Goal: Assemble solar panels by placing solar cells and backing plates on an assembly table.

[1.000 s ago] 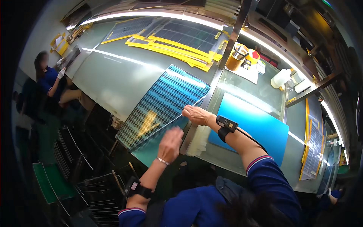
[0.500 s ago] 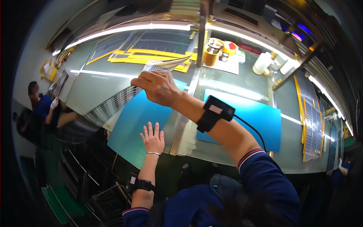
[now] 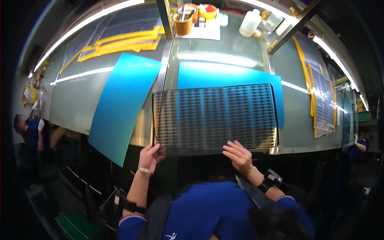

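A thin dark sheet with a fine grid pattern [image 3: 216, 116] lies in front of me, covering the near part of the right blue board [image 3: 230, 74]. Its near left corner is pinched between the thumb and fingers of my left hand [image 3: 149, 157]. My right hand [image 3: 238, 157] is at the sheet's near edge, right of its middle, with fingers stretched out. Whether those fingertips touch the edge, I cannot tell. To the left, another blue board [image 3: 122, 104] lies slanted, its near corner jutting past the table edge.
Yellow-edged sheets [image 3: 124, 40] are stacked at the far left, and more [image 3: 322, 100] lie at right. Beyond the boards stand an orange-brown cup [image 3: 183, 25] and a white bottle [image 3: 250, 23]. A metal post [image 3: 165, 18] rises between table sections. One co-worker [image 3: 34, 128] sits far left, another [image 3: 358, 148] far right.
The gridded sheet has come from raised in my right hand at left to spread out before me. My left hand now grips its corner; my right hand has let go and dropped lower. The view has shifted.
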Demonstrator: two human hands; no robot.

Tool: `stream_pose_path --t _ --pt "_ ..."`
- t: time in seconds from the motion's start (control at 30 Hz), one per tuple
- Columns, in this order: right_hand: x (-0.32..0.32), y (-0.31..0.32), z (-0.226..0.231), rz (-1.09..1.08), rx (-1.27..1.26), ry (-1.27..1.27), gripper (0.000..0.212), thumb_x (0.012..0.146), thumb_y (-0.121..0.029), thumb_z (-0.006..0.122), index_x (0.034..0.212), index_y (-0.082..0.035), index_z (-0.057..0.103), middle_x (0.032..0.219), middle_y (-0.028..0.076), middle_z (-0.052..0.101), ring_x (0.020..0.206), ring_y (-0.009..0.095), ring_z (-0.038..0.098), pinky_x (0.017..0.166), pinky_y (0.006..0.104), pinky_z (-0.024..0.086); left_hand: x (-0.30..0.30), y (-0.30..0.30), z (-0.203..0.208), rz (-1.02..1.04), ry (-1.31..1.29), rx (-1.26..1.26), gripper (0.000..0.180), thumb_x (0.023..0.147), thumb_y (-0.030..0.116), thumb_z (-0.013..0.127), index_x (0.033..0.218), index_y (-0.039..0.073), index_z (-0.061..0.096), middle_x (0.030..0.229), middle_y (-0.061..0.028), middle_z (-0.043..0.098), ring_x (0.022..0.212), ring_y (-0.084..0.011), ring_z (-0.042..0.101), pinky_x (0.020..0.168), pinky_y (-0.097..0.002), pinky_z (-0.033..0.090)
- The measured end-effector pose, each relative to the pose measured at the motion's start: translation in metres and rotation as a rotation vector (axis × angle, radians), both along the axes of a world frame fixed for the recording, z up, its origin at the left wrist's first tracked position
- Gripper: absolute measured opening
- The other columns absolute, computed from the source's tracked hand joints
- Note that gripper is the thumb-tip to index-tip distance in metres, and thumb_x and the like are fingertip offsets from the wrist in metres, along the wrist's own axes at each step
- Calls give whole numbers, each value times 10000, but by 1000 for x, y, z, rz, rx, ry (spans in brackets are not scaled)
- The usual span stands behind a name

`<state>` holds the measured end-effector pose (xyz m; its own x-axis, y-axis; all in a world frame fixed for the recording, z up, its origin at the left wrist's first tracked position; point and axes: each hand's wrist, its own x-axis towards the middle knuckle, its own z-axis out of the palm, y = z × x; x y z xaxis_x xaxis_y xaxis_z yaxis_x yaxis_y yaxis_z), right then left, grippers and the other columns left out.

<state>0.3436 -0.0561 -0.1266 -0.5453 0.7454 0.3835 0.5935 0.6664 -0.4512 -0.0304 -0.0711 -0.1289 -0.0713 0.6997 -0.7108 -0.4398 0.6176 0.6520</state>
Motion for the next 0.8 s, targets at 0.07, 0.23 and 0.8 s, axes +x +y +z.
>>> stream_pose_path --t 0.07,0.23,0.8 --pt "7 -18 20 -296 -23 -44 213 783 -130 669 988 -75 673 1178 120 580 1161 316 502 1033 484 333 6 8 -9 -21 100 24 167 869 108 607 992 -5 612 902 -97 665 798 -167 657 686 -317 559" --pt "98 -89 -24 -1528 -762 659 552 863 -305 639 1293 -43 413 1287 172 390 1206 339 363 998 437 314 8 6 5 -252 150 12 154 804 37 670 937 -13 612 871 -100 664 751 -168 659 681 -309 561" --pt "220 106 -27 -879 -522 500 307 833 -52 680 1127 16 622 940 8 638 822 58 573 770 194 460 32 141 -28 -884 1124 887 451 823 77 627 1263 152 563 1428 -83 396 1397 -280 202 1112 -456 162"
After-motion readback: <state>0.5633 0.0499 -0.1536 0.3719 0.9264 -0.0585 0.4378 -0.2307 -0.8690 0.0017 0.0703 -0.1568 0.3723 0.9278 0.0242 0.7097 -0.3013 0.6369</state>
